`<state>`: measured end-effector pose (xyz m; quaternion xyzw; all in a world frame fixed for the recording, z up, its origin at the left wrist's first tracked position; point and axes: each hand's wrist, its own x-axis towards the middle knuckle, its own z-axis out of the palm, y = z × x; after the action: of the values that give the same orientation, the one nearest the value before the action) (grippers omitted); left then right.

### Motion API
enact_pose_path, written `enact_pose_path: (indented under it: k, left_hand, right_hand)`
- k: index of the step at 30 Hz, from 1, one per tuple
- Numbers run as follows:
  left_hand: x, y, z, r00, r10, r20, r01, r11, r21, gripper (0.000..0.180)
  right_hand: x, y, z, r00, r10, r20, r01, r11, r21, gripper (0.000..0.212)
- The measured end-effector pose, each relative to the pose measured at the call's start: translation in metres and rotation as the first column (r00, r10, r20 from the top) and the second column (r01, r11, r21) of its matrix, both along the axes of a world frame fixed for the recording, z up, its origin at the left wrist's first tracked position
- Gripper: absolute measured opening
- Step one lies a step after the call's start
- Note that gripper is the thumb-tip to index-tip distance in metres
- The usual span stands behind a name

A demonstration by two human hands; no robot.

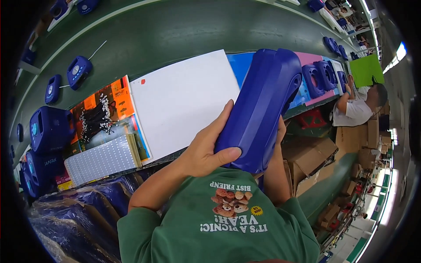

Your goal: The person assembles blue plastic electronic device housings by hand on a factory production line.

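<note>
Just in front of my chest is a large dark blue plastic housing, tilted, with ridged faces and a small slot near its upper right end. My left hand wraps its left side, with the thumb lying across the lower face. On the other side my right hand grips the right edge, its fingers mostly hidden behind the housing. Beyond my left hand lies a white sheet on the bench.
Left of the sheet lie a bundle of black wires with white ends and a stack of dotted strips. Finished-looking blue units stand far left. Blue front frames, a cardboard box and a seated co-worker are right.
</note>
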<state>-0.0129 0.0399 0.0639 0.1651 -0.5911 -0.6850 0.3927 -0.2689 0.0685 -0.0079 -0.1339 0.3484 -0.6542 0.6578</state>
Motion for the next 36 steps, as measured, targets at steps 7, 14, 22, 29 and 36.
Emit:
enact_pose_path:
  k: [7,14,22,29,36]
  left_hand:
    - [-0.004,-0.008,-0.033,0.989,0.151,0.013,-0.151,0.98,0.133,0.072]
    - [-0.011,-0.005,-0.06,0.987,0.102,-0.123,-0.051,0.931,0.362,0.069]
    - [-0.003,-0.019,-0.05,0.994,0.105,0.01,-0.098,0.887,0.451,0.071]
    - [-0.001,-0.047,-0.018,0.93,0.359,0.079,-0.173,0.617,-0.767,0.061]
    - [-0.002,-0.046,-0.007,0.906,0.421,0.038,0.005,0.08,-0.997,0.047]
  right_hand:
    - [0.009,0.008,0.048,0.883,-0.064,-0.464,0.036,0.997,-0.067,0.063]
    - [0.03,0.018,0.079,0.671,-0.103,-0.734,0.092,0.994,-0.055,0.079]
    - [0.031,0.018,0.068,0.547,-0.098,-0.831,-0.029,0.99,-0.136,0.084]
    - [0.008,0.007,0.065,0.974,0.228,-0.019,-0.229,0.967,-0.11,0.084]
    - [-0.007,0.004,0.035,0.875,0.432,-0.217,-0.37,0.888,0.272,0.06]
